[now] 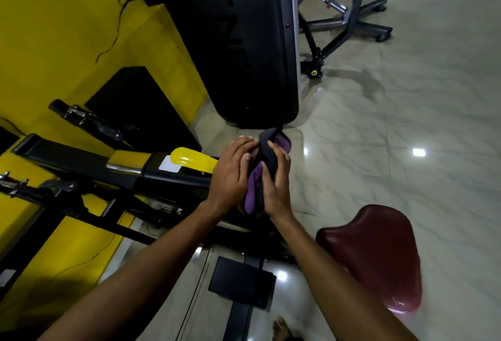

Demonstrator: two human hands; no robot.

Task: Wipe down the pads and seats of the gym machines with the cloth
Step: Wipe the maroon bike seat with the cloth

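- Your two bare forearms lie nearest the lens. They reach up from the bottom edge and draw together toward the middle of the view.
- Your left hand and your right hand are close together, each with its fingers curled round the cloth. Both are grasping it.
- The cloth is bunched between your palms, purple on one face and dark on the other. One fold sticks out past your fingertips and another hangs by your wrists.
- You hold the cloth in the air, apart from the seat.
- That seat is maroon and glossy. It sits below and to the right of your right hand, beside your right forearm.
- A black footplate lies under the gap between your forearms, and a bare foot shows at the bottom edge below it.
- Just left of your left hand a yellow lever lies on a black and yellow frame that runs away to the left.
- Beyond your hands stands a tall black shroud, its lower end on the floor just past the cloth's top fold.
- The floor is pale, marbled, polished tile, with lamp reflections to the right of your hands.
- A yellow wall with thin cables on it fills the space left of and beyond your hands.
- Far beyond your right hand the grey and black machine base of another rig rests on the floor.
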